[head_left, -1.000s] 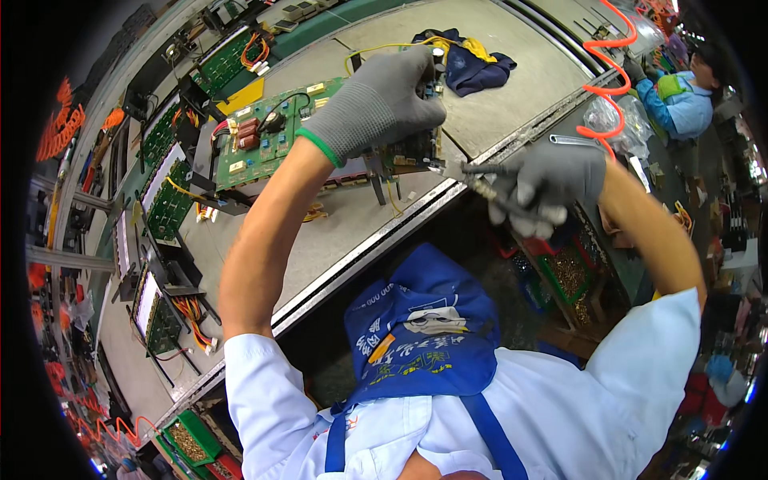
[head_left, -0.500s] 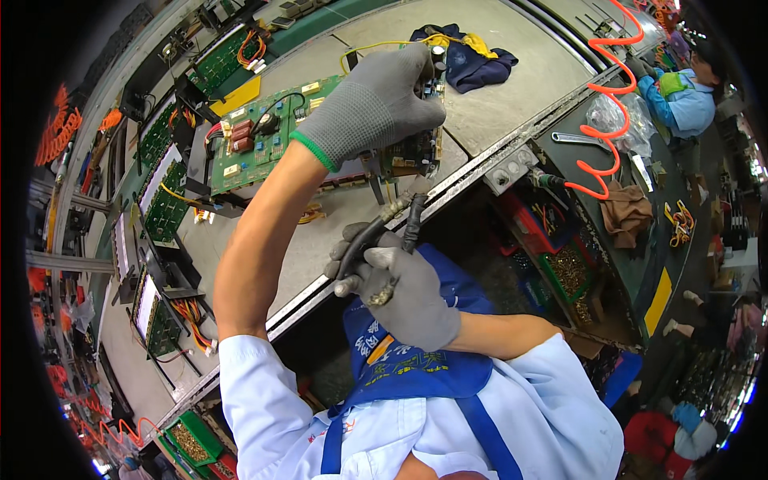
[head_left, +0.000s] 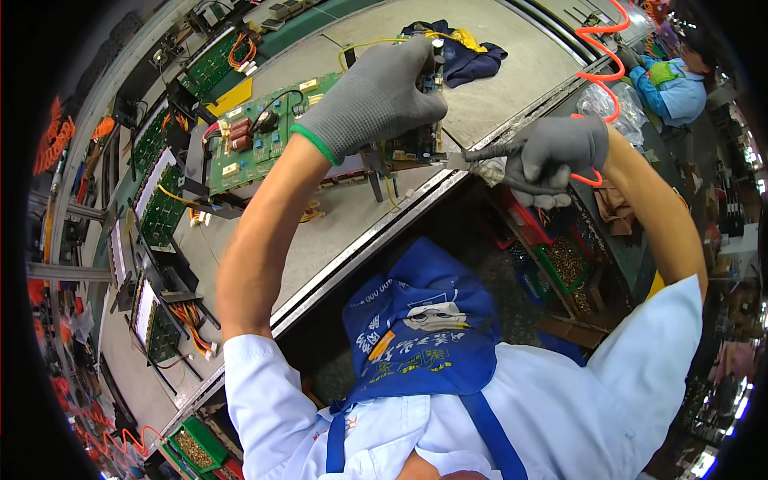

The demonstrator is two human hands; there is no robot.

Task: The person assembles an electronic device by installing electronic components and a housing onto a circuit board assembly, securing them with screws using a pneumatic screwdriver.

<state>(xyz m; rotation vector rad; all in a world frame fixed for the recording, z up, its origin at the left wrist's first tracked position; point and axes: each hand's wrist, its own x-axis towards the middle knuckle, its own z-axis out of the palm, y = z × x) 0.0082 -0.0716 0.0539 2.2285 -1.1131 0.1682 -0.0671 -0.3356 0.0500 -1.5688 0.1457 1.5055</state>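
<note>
My left hand [head_left: 376, 94], in a grey glove with a green cuff, curls its fingers round the right end of a green circuit board assembly [head_left: 244, 172] on the bench. Capacitors, a coil and wires cover the board; the palm hides part of its right end. My right hand [head_left: 552, 160], also gloved in grey, is closed on a dark-handled hand tool [head_left: 494, 152]. The tool points left, its tip close to the assembly's right corner at the bench edge. Its exact kind is hard to make out.
A dark blue and yellow cloth [head_left: 472, 60] lies beyond the assembly. An orange coiled hose [head_left: 596, 78] hangs at right, near a clear plastic bag [head_left: 612, 112]. Bins of small metal parts [head_left: 564, 268] stand below the bench. More boards [head_left: 156, 320] line the left side.
My right hand has moved from before my apron up and to the right, bringing the tool to the bench edge with its tip leftward. My left hand keeps its place on the assembly.
</note>
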